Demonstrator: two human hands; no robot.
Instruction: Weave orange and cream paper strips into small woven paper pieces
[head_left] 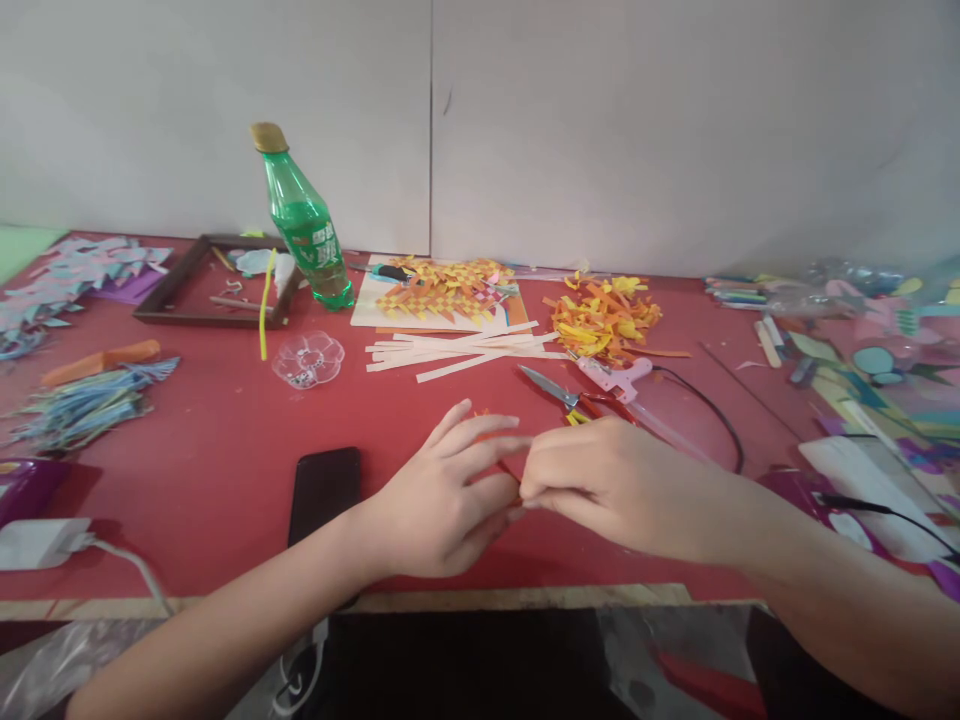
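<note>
Now we seem to be shaping a thin orange strip [511, 470] near the table [420, 425]'s front edge. Our right hand [592, 480] pinches it; our left hand [442, 500] spreads fingers, grip unclear. It needs gentle fingertips.

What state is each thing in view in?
Green bottle: standing, capped, part-filled
Phone: face up, screen dark
Scissors: blades together
Pink glue gun: lying down
Clear dish: lidless, small bits inside
Pale strips: loose, overlapping
Yellow-orange strips: heaped
Left hand: fingers partly spread
Right hand: fingers closed, orange piece at fingertips
</note>
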